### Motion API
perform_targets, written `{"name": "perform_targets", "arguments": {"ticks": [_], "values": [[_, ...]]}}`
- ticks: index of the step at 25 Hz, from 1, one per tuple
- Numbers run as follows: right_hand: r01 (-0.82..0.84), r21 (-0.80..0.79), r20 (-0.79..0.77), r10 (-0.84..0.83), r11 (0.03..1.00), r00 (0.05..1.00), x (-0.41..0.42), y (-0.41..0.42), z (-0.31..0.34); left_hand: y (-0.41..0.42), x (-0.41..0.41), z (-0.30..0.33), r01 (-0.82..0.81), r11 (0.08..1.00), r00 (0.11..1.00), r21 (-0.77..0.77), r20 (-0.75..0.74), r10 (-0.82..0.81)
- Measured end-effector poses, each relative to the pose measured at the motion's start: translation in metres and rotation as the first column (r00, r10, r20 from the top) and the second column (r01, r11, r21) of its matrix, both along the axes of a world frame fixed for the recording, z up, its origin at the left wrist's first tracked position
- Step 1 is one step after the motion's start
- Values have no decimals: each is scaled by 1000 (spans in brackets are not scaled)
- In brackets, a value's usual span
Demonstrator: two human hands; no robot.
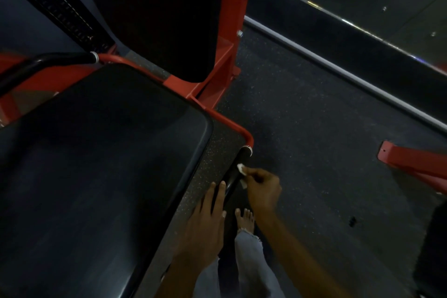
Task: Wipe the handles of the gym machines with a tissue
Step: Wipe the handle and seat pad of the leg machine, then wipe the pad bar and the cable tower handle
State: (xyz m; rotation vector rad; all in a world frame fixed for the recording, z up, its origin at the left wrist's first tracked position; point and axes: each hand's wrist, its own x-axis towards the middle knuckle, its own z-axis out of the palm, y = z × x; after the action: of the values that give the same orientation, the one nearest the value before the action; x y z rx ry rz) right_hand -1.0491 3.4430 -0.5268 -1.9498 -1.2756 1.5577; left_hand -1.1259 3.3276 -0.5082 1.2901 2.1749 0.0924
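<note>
Two bare hands show in my single head view, both low in the middle of the dim frame. My right hand (pixel 262 191) has its fingers curled, pinching a small white crumpled tissue (pixel 242 169) at the fingertips, and the tissue is pressed against the black cylindrical handle grip (pixel 233 178) beside the seat. A second scrap of white shows under the palm of that hand; I think it is more of the same tissue, though the light is too poor to be sure. My left hand (pixel 208 220) lies flat with its fingers straight and slightly apart, fingertips touching the lower part of the grip. The grip runs down from a silver collar at the bend of the red tubular steel frame (pixel 227 120). Just left of it sits the wide black padded seat cushion (pixel 96 164), with a black padded backrest (pixel 154 14) upright behind. Below the hands I see a bare foot (pixel 245 219) and a frayed grey jean leg (pixel 251 261) on the dark speckled rubber floor (pixel 314 140).
</note>
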Motion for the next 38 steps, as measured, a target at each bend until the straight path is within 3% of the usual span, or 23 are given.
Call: {"name": "perform_targets", "arguments": {"ticks": [2,4,7,10,12,14,15,19,22,25,27,30,33,38], "values": [[-19,-47,-81,15,999,997,11,-7,8,-3,-2,-2,34,999,999,36,20,-35],[163,-164,-122,-184,973,975,9,9,-6,-6,-2,-4,75,997,997,36,20,-76],[474,-419,24,-513,774,858,-8,38,-37,-5,1,-8,34,998,999,43,12,-35],[424,-696,-55,-631,580,774,-21,33,-45,-1,0,-3,-10,999,999,53,38,8],[304,-759,-212,-660,576,721,-17,21,-42,-3,1,-2,25,1000,995,3,102,-25],[184,-753,-387,-651,632,653,-11,11,-44,-5,-2,-3,13,994,997,107,69,-20],[123,-734,-445,-610,668,656,-8,6,-44,-4,-3,0,36,990,999,137,16,-38],[-104,-664,-504,-339,741,795,18,-15,-45,-7,-3,-1,38,998,993,55,106,-44],[-210,-552,-479,-100,807,872,40,-8,-31,-6,-5,-4,28,980,996,198,-83,-11],[-287,-367,-362,148,885,920,41,23,3,-7,-11,10,32,982,999,185,-34,-26],[-387,-200,-315,315,900,895,26,43,31,-1,-21,28,-97,974,990,203,116,74],[-554,86,-163,560,828,812,-19,59,82,21,-51,74,-347,878,926,331,270,264],[-644,313,-60,691,698,720,-77,66,147,40,-103,138,-589,649,808,482,338,483],[-657,634,44,830,407,557,-181,53,270,18,-182,250,-626,422,725,656,292,624]]}}
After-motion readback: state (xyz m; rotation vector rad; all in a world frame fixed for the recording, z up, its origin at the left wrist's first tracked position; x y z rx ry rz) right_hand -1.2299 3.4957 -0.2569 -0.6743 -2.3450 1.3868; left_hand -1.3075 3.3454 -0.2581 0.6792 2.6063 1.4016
